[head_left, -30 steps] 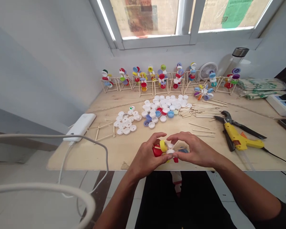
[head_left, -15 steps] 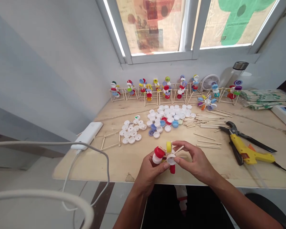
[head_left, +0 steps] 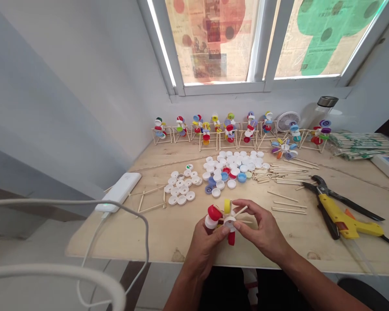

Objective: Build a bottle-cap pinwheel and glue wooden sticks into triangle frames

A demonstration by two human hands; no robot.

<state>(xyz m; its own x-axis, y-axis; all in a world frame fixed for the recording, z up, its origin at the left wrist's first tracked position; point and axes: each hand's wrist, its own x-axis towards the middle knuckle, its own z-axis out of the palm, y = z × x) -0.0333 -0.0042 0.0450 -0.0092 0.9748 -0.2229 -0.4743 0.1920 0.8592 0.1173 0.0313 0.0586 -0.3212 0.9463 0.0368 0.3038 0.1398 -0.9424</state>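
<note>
Both my hands hold a small wheel of bottle caps on thin wooden sticks (head_left: 225, 221) above the front of the plywood table (head_left: 155, 233). My left hand (head_left: 204, 248) grips it from below and left. Its thumb reaches towards the white hub cap (head_left: 229, 223). My right hand (head_left: 262, 229) pinches that hub from the right with thumb and fingertips. A red cap backed by a white one (head_left: 214, 214) sticks out at upper left, a yellow cap (head_left: 227, 206) on top, and another red cap (head_left: 231, 238) below. My fingers hide part of the wheel.
Behind my hands lie loose white and coloured bottle caps (head_left: 233, 166) and cut sticks (head_left: 285, 175). Cap-and-stick models (head_left: 227, 131) stand in a row along the wall. A yellow glue gun (head_left: 346, 226) and pliers (head_left: 330, 194) lie at right. A white power bank (head_left: 118, 192) with its cable lies at left.
The view has tilted up, so the table sits lower in the picture. Since the oldest frame, the wheel has turned in my hands, bringing the red cap to the upper left.
</note>
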